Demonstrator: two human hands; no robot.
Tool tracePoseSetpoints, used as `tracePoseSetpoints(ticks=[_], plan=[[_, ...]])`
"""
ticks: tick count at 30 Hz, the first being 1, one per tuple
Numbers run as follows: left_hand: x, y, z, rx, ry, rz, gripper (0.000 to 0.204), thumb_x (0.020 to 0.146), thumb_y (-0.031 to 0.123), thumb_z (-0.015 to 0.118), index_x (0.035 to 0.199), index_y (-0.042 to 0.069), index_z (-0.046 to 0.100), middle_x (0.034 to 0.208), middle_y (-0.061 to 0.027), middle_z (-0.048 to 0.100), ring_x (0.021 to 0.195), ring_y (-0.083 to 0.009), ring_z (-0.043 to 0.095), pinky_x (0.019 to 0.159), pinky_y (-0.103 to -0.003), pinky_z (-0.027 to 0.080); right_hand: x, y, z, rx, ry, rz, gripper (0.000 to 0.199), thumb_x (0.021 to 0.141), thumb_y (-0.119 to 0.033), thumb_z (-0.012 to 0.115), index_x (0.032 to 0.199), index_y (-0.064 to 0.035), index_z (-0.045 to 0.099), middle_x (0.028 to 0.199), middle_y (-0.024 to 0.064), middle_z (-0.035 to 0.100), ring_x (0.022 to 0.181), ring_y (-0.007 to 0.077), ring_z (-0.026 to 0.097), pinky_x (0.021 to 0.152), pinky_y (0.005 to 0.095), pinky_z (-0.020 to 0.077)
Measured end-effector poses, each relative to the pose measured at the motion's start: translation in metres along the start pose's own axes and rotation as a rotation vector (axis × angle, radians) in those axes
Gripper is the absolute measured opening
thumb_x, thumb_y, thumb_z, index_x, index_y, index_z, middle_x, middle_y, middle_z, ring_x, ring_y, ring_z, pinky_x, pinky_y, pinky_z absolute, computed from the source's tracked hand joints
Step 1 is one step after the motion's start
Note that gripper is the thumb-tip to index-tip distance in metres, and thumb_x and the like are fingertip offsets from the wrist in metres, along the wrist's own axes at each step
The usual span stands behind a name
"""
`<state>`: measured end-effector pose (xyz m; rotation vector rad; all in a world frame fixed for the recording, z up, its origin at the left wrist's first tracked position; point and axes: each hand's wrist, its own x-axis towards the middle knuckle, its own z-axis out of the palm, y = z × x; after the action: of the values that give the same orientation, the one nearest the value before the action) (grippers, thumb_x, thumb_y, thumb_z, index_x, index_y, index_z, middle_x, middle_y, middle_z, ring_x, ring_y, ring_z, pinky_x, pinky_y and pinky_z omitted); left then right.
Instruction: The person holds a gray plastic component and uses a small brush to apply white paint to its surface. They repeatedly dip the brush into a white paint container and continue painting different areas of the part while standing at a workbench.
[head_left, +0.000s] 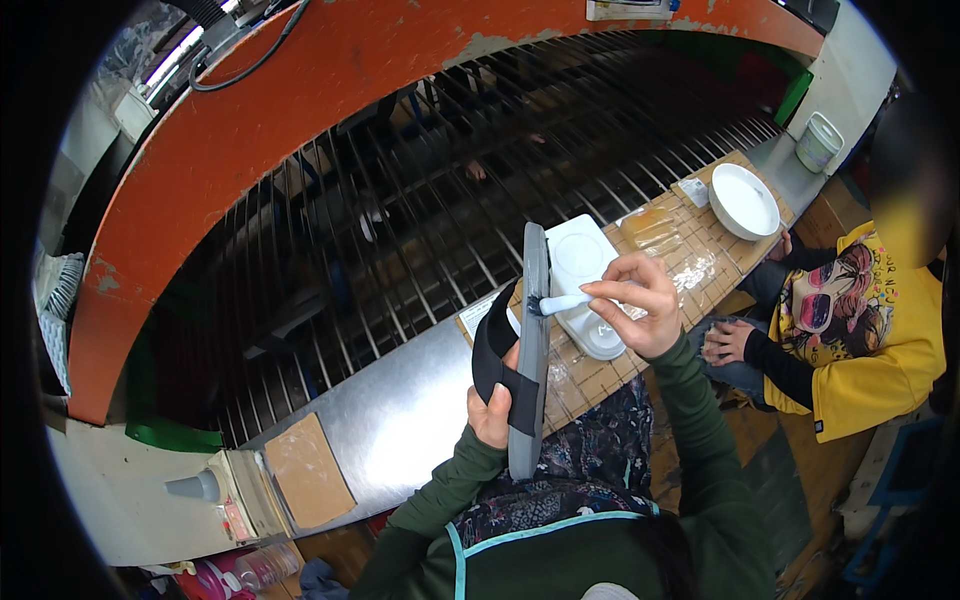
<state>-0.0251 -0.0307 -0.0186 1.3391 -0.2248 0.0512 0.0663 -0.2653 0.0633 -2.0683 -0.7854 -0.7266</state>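
Both hands are busy: left hand (492, 412) grips the upright sandal (530, 350), right hand (632, 312) pinches a brush (562, 303), whose bristles could smear glue past the sole's edge.

The left hand (492, 412) holds a grey sandal (531, 340) upright while the right hand (640, 300) brushes (562, 303) it.

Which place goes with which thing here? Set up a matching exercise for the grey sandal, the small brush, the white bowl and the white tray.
Things:
1. grey sandal
2. small brush
3. white bowl
4. white tray

Places:
a. far right end of the bench
b. held on edge in the left hand
c. flat on the bench behind the sandal
d. pinched in the right hand

Pairs: 1-b, 2-d, 3-a, 4-c
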Motion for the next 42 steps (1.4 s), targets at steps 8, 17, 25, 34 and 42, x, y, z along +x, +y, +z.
tracePoseSetpoints(ticks=[8,17,25,34,42], plan=[[0.005,0.005,0.007,-0.021,0.055,-0.035,0.062,0.101,0.039,0.040,0.144,-0.007,0.038,0.132,-0.0128,0.054,0.110,-0.0168,0.055,0.095,-0.030,0.043,-0.003,-0.001,0.007,-0.022,0.046,-0.013,0.025,0.072,-0.015,0.080,0.097,-0.0155,0.077,0.088,-0.0004,0.062,0.066,0.0096,0.053,0.074,0.0302,0.0286],[0.012,0.015,0.019,-0.081,0.124,-0.013,0.052,0.103,0.029,0.038,0.141,-0.006,0.043,0.114,-0.0024,0.058,0.093,-0.0084,0.049,0.086,-0.023,0.040,-0.009,-0.005,0.013,-0.015,0.039,0.012,0.023,0.074,-0.016,0.079,0.096,-0.0160,0.077,0.086,-0.0012,0.062,0.068,0.0093,0.055,0.074,0.0295,0.0290],[0.014,0.020,0.018,-0.083,0.113,-0.085,0.058,0.103,0.036,0.033,0.145,-0.005,0.038,0.119,-0.0068,0.058,0.097,-0.0116,0.052,0.087,-0.025,0.042,-0.012,-0.009,0.014,-0.023,0.005,0.020,0.022,0.074,-0.017,0.078,0.096,-0.0155,0.077,0.086,-0.0016,0.062,0.067,0.0089,0.055,0.073,0.0294,0.0288],[0.023,0.014,0.017,0.001,0.114,-0.043,0.070,0.102,0.048,0.025,0.149,-0.003,0.030,0.129,-0.0154,0.057,0.110,-0.0191,0.058,0.095,-0.030,0.045,-0.013,-0.018,0.011,-0.068,-0.074,0.036,0.024,0.072,-0.010,0.078,0.095,-0.0121,0.077,0.088,0.0037,0.063,0.081,0.0168,0.054,0.076,0.0312,0.0365],[0.029,0.018,0.020,-0.053,0.106,0.000,0.078,0.099,0.058,0.023,0.151,-0.001,0.024,0.138,-0.0169,0.048,0.119,-0.0228,0.053,0.099,-0.033,0.044,-0.015,-0.023,0.005,-0.092,-0.109,-0.047,0.025,0.073,-0.014,0.078,0.098,-0.0158,0.077,0.090,-0.0010,0.061,0.065,0.0099,0.051,0.072,0.0306,0.0303]])
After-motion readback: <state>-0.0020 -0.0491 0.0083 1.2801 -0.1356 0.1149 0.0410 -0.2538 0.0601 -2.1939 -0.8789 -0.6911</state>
